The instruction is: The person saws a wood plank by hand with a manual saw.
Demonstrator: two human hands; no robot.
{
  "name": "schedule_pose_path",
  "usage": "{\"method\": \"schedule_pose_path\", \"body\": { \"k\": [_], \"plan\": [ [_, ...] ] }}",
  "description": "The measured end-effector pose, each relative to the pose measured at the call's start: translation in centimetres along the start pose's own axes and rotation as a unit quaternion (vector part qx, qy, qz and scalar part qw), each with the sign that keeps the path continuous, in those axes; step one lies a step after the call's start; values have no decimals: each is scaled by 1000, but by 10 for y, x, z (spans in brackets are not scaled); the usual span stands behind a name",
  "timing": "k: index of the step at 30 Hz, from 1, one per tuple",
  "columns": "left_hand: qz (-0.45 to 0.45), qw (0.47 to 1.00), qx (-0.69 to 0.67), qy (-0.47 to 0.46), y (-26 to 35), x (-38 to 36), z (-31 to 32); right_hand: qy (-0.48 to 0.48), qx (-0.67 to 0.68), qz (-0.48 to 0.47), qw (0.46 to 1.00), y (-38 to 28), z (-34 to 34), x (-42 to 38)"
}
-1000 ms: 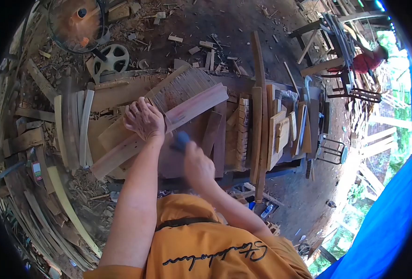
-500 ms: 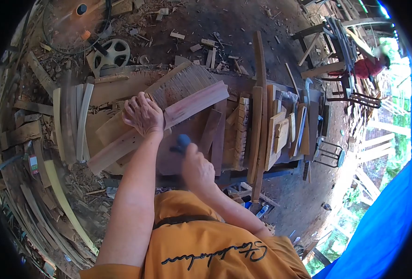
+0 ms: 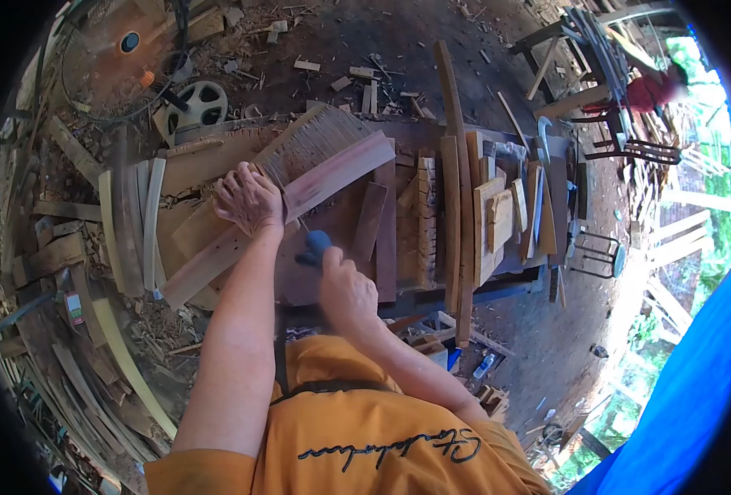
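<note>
A long pale plank with a reddish streak lies diagonally over other boards on the bench. My left hand is closed over its middle, fingers curled, on top of the crossing pieces of wood. Just below and to the right, my right hand is wrapped round a tool with a rounded blue end. The blue end points up toward the plank; the rest of the tool is mostly hidden by the fingers. A wide grained board lies beyond the plank.
Stacked wood pieces and a long upright-lying strip are at the right. A fan and a spoked wheel stand at the upper left. Curved strips lie left. A person in red is at the upper right.
The view has shifted slightly. My right hand and the blue-ended tool sit a little further left and look less blurred. My left hand keeps its hold on the plank.
</note>
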State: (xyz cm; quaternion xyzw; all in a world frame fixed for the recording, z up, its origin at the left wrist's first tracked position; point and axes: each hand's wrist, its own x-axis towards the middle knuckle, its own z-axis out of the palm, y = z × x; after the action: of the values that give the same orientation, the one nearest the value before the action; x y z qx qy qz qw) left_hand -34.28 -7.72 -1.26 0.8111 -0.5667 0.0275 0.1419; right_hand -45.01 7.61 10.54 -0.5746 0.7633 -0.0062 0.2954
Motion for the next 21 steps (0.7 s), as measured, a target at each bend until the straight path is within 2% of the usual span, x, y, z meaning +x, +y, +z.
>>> {"method": "schedule_pose_path", "body": {
  "k": [2,5,6,9,13,17,21],
  "plan": [
    [0,1000,1,8,1,2,1,26,-28,-15,999,2,4,3],
    [14,1000,12,25,-2,0,1,59,0,-15,998,-7,10,40],
    [10,1000,8,18,-2,0,0,37,7,-17,999,-9,4,42],
    [13,1000,4,14,-4,-3,1,66,5,-47,997,7,19,26],
    [3,1000,2,19,-2,0,4,69,8,-22,997,0,11,10],
    [-2,1000,0,10,-2,1,5,100,2,-63,993,-19,27,70],
    [11,999,15,46,-2,3,13,59,9,-28,998,1,18,22]
  ]
}}
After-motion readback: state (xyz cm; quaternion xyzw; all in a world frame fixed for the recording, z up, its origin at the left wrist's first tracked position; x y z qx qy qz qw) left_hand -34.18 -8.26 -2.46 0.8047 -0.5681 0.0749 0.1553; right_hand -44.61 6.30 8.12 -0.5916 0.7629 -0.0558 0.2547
